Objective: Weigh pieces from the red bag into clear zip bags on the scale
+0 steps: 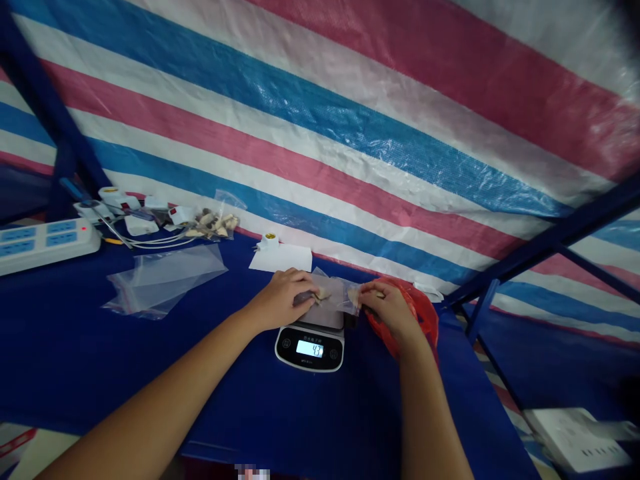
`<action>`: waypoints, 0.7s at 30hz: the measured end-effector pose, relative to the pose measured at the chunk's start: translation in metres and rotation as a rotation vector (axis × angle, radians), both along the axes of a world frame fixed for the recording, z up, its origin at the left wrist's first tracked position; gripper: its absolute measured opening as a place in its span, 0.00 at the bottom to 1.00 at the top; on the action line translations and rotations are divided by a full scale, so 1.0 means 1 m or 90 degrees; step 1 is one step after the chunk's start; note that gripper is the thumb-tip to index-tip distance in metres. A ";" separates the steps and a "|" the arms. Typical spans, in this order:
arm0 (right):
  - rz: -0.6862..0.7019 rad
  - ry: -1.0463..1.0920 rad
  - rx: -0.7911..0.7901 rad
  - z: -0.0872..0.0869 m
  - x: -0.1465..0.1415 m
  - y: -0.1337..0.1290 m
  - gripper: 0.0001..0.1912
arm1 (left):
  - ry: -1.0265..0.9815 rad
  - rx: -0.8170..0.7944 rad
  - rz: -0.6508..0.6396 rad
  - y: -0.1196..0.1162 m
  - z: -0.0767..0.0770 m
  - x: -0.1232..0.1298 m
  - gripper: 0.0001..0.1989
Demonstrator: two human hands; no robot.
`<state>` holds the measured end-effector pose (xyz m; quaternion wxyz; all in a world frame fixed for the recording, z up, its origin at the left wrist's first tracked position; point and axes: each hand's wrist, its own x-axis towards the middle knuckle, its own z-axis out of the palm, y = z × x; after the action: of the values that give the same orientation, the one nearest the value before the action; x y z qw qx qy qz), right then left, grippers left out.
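Spanning both hands [281,301] [387,305], a clear bag [343,297] shows pale pieces [323,293].

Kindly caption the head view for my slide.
Left hand holding a clear plastic bag over a digital scale; right hand at bag's edge.

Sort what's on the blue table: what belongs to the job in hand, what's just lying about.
Likely in the job:
black-and-white digital scale
clear plastic bag over it
crumpled red plastic bag
flat clear plastic bags at left

Apparently lying about:
white power strip with blue sockets
white rectangular paper sheet
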<state>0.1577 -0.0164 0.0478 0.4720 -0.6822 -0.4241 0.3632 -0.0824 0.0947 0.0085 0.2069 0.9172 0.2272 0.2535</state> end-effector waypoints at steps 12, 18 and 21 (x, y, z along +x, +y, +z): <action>-0.023 -0.015 -0.044 -0.011 -0.010 0.011 0.18 | -0.075 -0.047 0.000 -0.001 -0.005 0.001 0.03; 0.021 0.051 -0.056 -0.006 -0.004 0.004 0.15 | -0.040 -0.059 0.050 0.007 0.002 0.003 0.19; 0.041 -0.034 -0.034 -0.013 -0.009 0.008 0.17 | -0.002 -0.079 0.056 0.013 0.002 0.007 0.18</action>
<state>0.1484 -0.0082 0.0352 0.4305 -0.6901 -0.4482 0.3709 -0.0754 0.1075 0.0104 0.2526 0.8914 0.2821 0.2488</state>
